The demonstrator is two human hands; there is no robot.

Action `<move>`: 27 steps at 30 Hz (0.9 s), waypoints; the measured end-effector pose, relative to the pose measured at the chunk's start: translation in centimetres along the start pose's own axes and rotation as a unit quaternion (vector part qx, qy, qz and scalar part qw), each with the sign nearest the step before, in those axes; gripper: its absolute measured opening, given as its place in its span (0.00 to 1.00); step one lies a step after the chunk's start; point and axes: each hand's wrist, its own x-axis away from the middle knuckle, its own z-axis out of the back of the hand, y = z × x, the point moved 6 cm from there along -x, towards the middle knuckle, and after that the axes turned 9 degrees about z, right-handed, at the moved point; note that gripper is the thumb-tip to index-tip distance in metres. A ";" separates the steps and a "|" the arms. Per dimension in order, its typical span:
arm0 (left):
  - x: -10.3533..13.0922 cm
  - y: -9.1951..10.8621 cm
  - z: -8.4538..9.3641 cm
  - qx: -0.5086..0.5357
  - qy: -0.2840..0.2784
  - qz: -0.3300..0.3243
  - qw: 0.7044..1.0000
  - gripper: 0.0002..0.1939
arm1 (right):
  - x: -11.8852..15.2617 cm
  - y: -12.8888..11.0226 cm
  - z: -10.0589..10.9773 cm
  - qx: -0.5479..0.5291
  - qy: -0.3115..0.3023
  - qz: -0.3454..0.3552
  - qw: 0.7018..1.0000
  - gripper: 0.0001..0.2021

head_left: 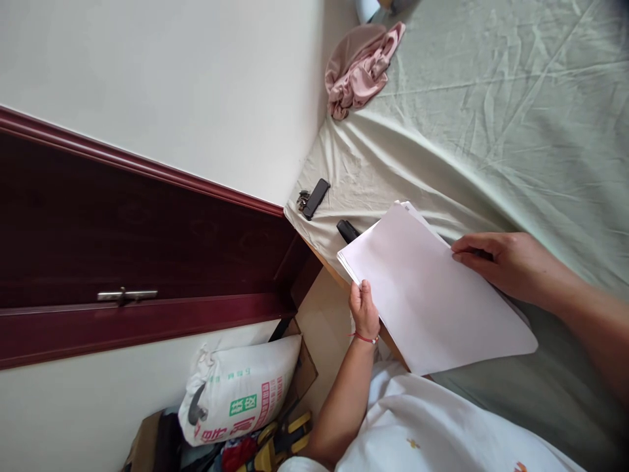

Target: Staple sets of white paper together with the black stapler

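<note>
Rumpled green fabric point(540, 131) spreads beneath and beyond the grip, with a white wall point(171, 78) off to its left. From where I stand, the stack of paper point(432, 295) slants between both hands: the left hand point(364, 313), a red bracelet point(363, 338) at its wrist, clasps the near-left edge, while the right hand point(506, 262) pinches the opposite edge between thumb and finger. Just past the left grip, a black object point(348, 231) shows, partly hidden by the paper; farther out lie a dark slab point(317, 198) and a crumpled pink cloth point(361, 75).
</note>
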 end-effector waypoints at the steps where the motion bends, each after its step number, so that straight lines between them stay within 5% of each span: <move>1: 0.0 0.1 0.0 -0.007 -0.003 -0.002 1.000 0.22 | 0.0 0.0 0.0 -0.001 -0.001 -0.001 1.000 0.13; 8: 0.3 0.7 -0.5 -0.022 -0.016 -0.022 0.999 0.21 | 0.1 -0.2 -0.1 -0.015 -0.004 0.009 1.000 0.14; 13: 0.3 1.6 -0.3 0.108 0.000 0.059 0.992 0.24 | -0.3 -0.5 0.2 0.008 0.054 0.057 0.997 0.16; 17: -0.3 4.5 0.9 0.183 0.048 0.063 0.980 0.22 | -0.6 0.3 -0.2 -0.031 0.089 0.074 0.993 0.30; 23: -2.1 7.8 1.2 0.267 0.066 0.062 0.959 0.17 | -0.7 2.0 -1.3 -0.217 0.067 0.019 0.974 0.44; 27: -2.5 8.3 -0.7 0.292 0.009 0.080 0.953 0.17 | -0.2 -0.6 -1.3 -0.318 -0.043 0.050 0.946 0.32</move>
